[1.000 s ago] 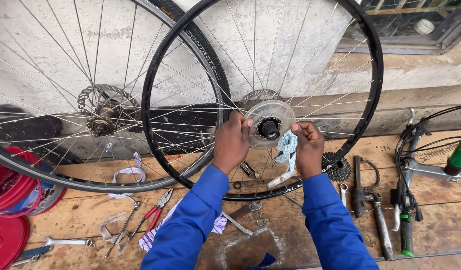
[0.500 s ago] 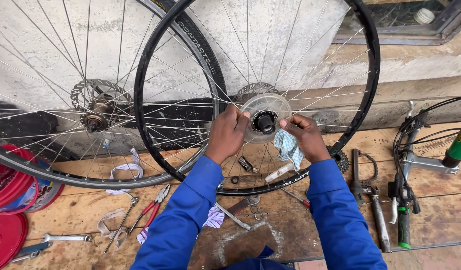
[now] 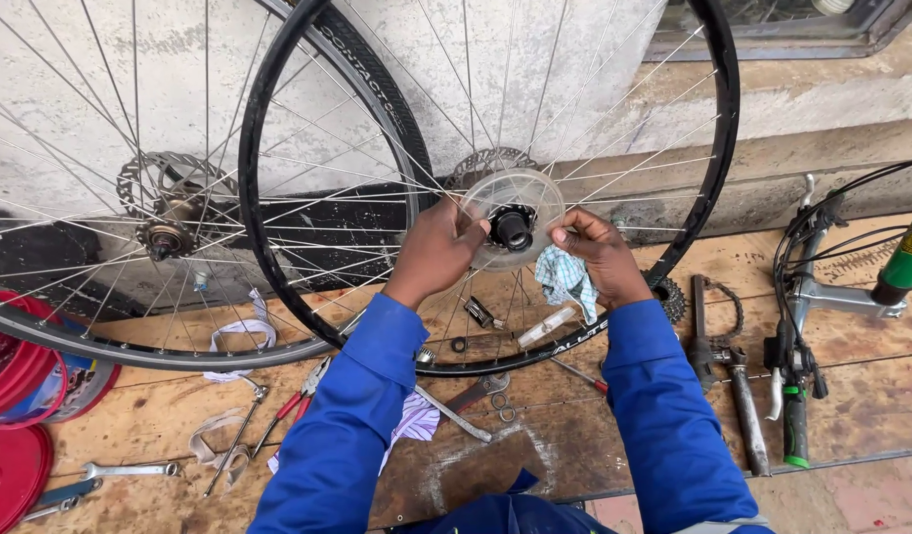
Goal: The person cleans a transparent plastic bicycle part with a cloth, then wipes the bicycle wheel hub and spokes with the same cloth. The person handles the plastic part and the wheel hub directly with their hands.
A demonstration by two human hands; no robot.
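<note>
Your left hand is closed on the left edge of the clear plastic disc at the hub of the front wheel, fingers wrapped over the disc's rim. Your right hand pinches the disc's right edge, with a checked blue rag tucked under the palm and hanging down.

The wheel stands upright on the wooden tabletop, its rim resting on the boards, with a second wheel leaning against the wall just behind it on the left.

Against the frame half a second back: both hands have stayed at the hub, but the right hand has shifted from the axle centre out to the disc's edge, and the rag now hangs lower.

Red-handled pliers, a spanner and a sprocket cluster lie on the tabletop, apart from your hands.
</note>
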